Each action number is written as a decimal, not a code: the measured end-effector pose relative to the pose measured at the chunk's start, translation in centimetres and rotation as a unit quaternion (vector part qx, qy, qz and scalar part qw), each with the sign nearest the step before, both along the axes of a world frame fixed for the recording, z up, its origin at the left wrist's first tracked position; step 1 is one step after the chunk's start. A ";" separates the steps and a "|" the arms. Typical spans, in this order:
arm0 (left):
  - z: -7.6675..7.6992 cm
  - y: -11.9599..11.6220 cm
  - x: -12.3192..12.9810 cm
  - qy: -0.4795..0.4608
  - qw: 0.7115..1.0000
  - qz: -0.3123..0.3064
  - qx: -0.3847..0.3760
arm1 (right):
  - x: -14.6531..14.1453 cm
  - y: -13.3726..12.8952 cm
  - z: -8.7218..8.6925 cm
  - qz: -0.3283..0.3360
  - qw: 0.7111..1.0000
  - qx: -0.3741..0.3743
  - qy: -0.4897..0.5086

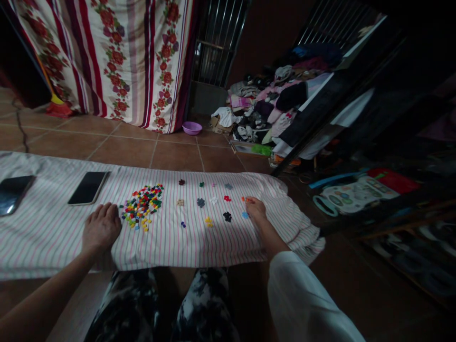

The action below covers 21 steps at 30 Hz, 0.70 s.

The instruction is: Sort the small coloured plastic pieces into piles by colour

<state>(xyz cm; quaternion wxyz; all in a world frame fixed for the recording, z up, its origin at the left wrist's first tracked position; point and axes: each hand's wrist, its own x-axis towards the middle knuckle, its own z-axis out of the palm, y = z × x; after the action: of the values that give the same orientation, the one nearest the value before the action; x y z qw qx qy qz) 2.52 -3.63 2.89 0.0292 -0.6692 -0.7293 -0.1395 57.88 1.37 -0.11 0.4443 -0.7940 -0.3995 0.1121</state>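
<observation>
Bare cloth (281, 202) left room to pass beyond the right hand (257, 209) and to its right. Blue pieces (244, 215) blocked the space close at its near left; red pieces (227, 198) and black pieces (227, 217) lay farther left, a gap between them.

mixed-colour pile (144, 203) — 1 | one-colour clusters (201, 203) — 13 | phones (89, 188): 2

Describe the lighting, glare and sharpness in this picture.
Head view: the floral curtain and striped cloth catch light, while the far right sinks near black; head view: pale sheen on the lower end of the left-edge phone; head view: fine detail is soft, so whether the right hand grips the orange pieces is unclear.
</observation>
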 end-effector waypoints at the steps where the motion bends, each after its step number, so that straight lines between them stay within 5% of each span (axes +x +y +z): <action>1: 0.0 0.0 0.1 -0.002 1.000 0.002 0.001 | 0.1 0.2 -0.2 -0.003 1.000 -0.008 0.007; 14: -0.1 0.1 0.1 0.014 1.000 -0.007 0.013 | 0.1 0.4 -0.4 0.009 0.998 -0.031 0.058; 21: -0.6 0.2 -0.2 0.023 1.000 0.002 0.015 | -2.4 -0.5 2.3 -0.014 0.999 0.042 0.022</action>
<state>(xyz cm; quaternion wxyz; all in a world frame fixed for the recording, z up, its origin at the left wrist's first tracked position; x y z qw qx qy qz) 2.34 -3.42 2.29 0.0569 -0.6700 -0.7278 -0.1349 55.53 0.91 2.23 0.4871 -0.7779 -0.3825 0.1061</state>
